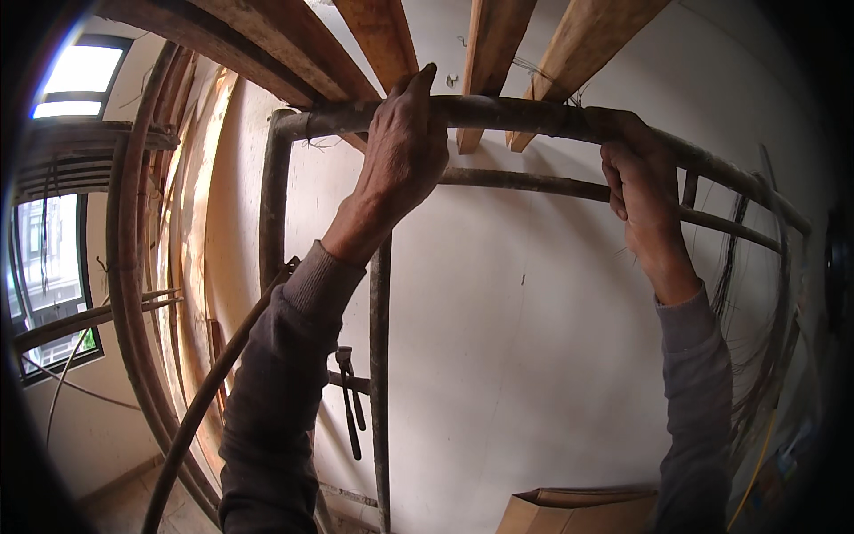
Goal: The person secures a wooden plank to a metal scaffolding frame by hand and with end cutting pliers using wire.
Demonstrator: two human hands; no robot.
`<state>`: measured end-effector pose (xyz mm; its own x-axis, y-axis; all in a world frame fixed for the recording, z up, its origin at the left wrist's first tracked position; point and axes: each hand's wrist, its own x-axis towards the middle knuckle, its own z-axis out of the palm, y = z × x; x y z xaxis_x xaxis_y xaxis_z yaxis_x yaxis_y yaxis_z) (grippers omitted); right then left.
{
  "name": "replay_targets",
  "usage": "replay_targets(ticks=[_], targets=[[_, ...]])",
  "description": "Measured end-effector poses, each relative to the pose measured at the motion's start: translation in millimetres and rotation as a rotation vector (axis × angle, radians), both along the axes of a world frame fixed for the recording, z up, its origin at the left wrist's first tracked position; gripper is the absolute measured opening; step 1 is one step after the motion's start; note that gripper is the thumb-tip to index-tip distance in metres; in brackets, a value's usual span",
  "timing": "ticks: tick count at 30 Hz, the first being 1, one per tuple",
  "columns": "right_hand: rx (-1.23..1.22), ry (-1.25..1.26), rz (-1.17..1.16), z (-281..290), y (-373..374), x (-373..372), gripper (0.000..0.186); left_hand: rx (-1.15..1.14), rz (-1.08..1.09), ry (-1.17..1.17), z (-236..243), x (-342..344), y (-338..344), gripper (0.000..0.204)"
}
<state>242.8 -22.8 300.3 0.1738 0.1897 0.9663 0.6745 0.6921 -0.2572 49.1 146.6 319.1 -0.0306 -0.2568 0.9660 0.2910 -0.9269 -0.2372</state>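
A dark metal scaffold frame (507, 116) stands in front of me, its top tube crossing at raised-arm height. My left hand (402, 151) is closed on this tube left of centre, thumb pointing up beside a wooden beam (378, 36). Farther right, my right hand (642, 169) is wrapped round the same tube, fingers curled under. Two more wooden beams (498, 53) rest across the tube between and above my hands. Thin wire (569, 93) is twisted about the tube near my right hand. Below my left forearm, a pair of pincers (350, 400) hangs from a lower crossbar.
Long boards (191, 205) lean against the wall at left, beside curved-looking scaffold poles (129, 249) and a window (53, 267). Dark loose wires (734, 258) hang at right. An open cardboard box (578, 514) sits low by the white wall (498, 356).
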Motion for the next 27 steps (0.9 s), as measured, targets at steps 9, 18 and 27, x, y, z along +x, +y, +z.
replay_targets(ticks=[9, 18, 27], targets=[[0.034, -0.088, -0.091, 18.1, 2.2, -6.3, 0.032, -0.19, -0.052, 0.143, 25.9, 10.8, -2.7, 0.056], [0.02, -0.026, 0.072, 15.4, 18.0, -5.1, 0.031, 0.002, -0.114, 0.066, 89.4, 37.3, 21.4, 0.054], [0.014, -0.095, 0.049, 22.5, 19.7, 4.8, 0.039, -0.167, -0.206, 0.13, 100.3, 41.7, 19.3, 0.039]])
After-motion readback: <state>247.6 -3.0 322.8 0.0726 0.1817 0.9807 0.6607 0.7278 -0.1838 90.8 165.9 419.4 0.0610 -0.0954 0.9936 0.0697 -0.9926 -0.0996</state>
